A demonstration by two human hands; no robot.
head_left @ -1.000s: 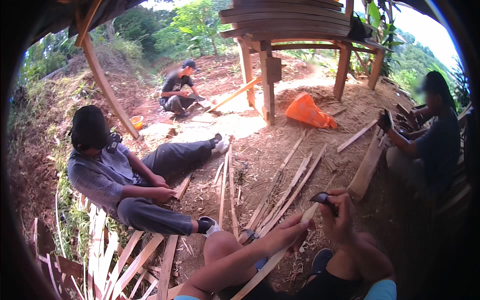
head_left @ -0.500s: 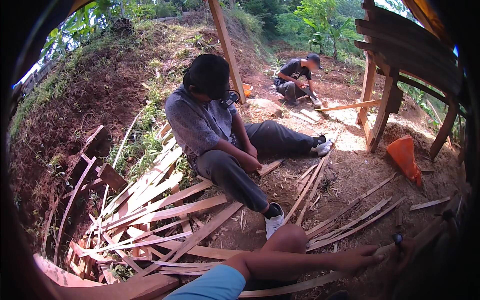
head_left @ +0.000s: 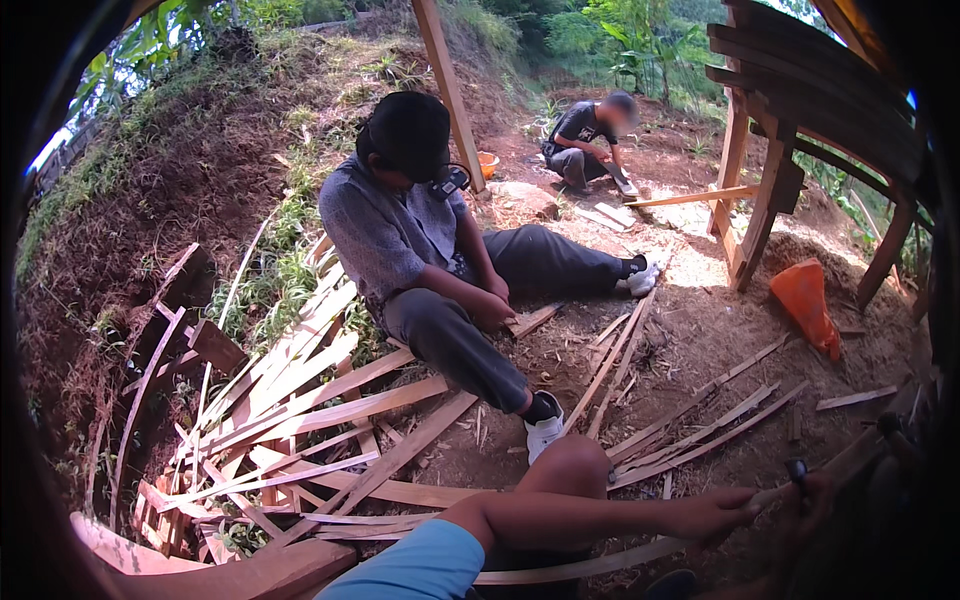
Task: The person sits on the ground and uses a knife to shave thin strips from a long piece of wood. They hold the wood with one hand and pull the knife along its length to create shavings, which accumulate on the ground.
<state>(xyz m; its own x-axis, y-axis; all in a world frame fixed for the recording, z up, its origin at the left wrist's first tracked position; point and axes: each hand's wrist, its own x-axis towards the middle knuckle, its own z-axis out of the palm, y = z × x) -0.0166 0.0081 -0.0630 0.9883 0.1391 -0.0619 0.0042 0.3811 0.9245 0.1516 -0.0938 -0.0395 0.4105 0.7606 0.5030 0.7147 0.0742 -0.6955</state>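
Observation:
My left arm, in a light blue sleeve, reaches across to the right. My left hand point(head_left: 712, 514) is closed on the near end of a wooden strip point(head_left: 848, 460), which slants up toward the right rim. Close beside it, in deep shade, is my right hand point(head_left: 815, 497), its fingers curled around a tool point(head_left: 796, 468). Only the tool's dark, rounded end shows clearly; its kind cannot be made out. The end stands against the strip, just beyond my left fingers. My bare knee point(head_left: 575, 463) is raised behind the left forearm.
A person point(head_left: 400, 230) in a cap sits ahead, head bowed, hands low beside a wood piece. Another person point(head_left: 590, 145) squats farther back near a plank point(head_left: 690, 196). Wooden slats point(head_left: 300, 400) lie piled at left. An orange bag point(head_left: 807, 308) rests beneath a timber frame point(head_left: 770, 210).
The view has shifted slightly, moving the scene a little left. My left hand keeps its hold on the strip, and the right stays beside it. The squatting person's head and arms have shifted.

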